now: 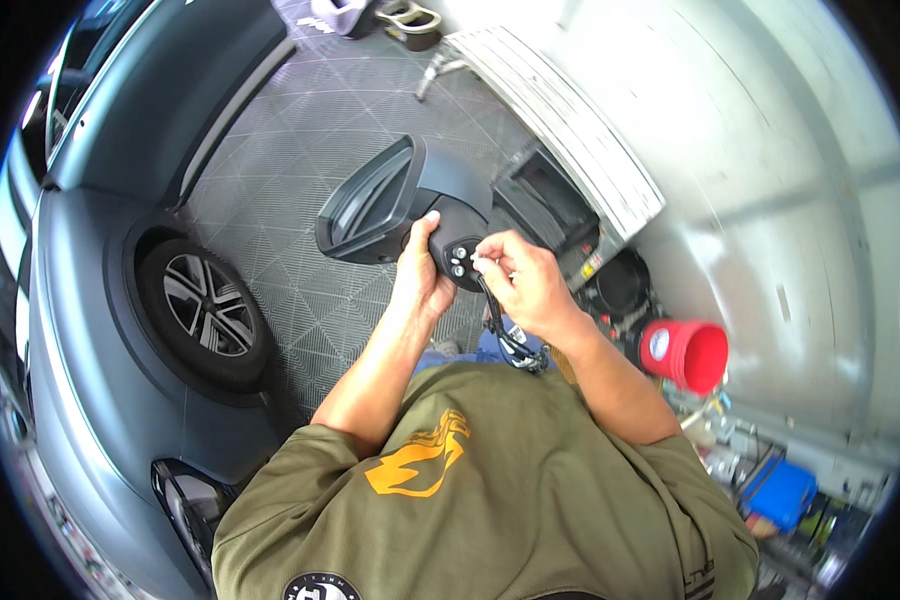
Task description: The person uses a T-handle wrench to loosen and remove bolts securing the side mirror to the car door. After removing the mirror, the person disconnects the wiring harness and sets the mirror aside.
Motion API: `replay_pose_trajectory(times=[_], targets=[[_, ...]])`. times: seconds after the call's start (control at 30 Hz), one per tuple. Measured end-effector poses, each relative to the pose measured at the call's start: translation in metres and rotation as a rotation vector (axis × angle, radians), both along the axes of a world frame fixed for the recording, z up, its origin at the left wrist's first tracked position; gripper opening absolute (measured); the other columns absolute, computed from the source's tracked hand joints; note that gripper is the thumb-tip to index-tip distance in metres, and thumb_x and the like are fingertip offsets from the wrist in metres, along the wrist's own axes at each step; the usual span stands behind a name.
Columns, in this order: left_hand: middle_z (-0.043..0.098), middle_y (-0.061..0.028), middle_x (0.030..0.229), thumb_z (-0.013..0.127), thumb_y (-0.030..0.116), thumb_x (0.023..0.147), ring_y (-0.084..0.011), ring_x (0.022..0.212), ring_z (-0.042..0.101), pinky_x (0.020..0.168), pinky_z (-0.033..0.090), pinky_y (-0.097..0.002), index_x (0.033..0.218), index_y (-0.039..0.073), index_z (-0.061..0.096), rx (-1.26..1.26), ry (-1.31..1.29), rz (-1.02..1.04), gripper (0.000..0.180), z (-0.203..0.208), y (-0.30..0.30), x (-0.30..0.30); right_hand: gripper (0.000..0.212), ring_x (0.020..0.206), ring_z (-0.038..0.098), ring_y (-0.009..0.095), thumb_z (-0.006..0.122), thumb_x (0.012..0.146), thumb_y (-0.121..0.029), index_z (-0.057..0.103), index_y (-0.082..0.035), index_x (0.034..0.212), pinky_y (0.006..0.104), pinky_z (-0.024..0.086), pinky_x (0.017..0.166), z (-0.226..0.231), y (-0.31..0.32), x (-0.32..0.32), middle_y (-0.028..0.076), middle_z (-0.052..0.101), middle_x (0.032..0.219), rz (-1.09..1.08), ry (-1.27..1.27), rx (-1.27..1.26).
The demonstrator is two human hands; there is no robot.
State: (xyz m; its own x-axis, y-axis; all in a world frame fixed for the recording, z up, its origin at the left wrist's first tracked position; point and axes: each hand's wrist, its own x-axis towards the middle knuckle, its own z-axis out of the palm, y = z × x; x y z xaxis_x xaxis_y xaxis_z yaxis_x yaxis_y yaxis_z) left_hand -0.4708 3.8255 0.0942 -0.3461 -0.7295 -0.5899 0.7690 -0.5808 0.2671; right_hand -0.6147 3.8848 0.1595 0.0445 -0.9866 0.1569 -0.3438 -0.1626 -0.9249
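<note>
My left hand (420,275) grips a black car side mirror housing (390,200) from below, holding it up in front of my chest with its open face turned left. The mirror's mounting base (460,258) faces me, showing small bolt holes. My right hand (525,285) pinches something small and pale at that base; what it is cannot be made out. A black wiring harness (505,335) dangles from the base between my forearms.
A grey car (100,300) with its front wheel (205,310) stands to my left on a grey tiled floor (300,150). A red bucket (690,352), a black bin (620,285) and a blue box (778,490) sit along the wall on the right.
</note>
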Motion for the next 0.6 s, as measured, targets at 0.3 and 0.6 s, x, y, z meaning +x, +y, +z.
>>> replay_pose_trajectory(times=[0.3, 0.6], targets=[[0.062, -0.0108, 0.090, 0.063, 0.023, 0.086, -0.0225, 0.077, 0.063, 0.071, 0.055, -0.0354, 0.102, 0.000, 0.053, 0.045, -0.030, 0.316, 0.030, -0.008, -0.110, -0.021, 0.011, 0.073, 0.063, 0.032, 0.058, 0.087, -0.009, 0.058, -0.003, 0.096, 0.0383, 0.054, 0.061, -0.022, -0.164, -0.025, 0.012, 0.059, 0.091, 0.339, 0.250, -0.289], [0.062, -0.0115, 0.092, 0.064, 0.023, 0.084, -0.0246, 0.080, 0.063, 0.073, 0.054, -0.0378, 0.106, -0.001, 0.054, 0.096, -0.059, 0.498, 0.034, -0.041, -0.205, -0.016, 0.016, 0.064, 0.060, 0.032, 0.064, 0.084, -0.014, 0.055, -0.003, 0.090, 0.0387, 0.050, 0.054, -0.023, -0.296, -0.017, 0.013, 0.054, 0.080, 0.616, 0.453, -0.407]])
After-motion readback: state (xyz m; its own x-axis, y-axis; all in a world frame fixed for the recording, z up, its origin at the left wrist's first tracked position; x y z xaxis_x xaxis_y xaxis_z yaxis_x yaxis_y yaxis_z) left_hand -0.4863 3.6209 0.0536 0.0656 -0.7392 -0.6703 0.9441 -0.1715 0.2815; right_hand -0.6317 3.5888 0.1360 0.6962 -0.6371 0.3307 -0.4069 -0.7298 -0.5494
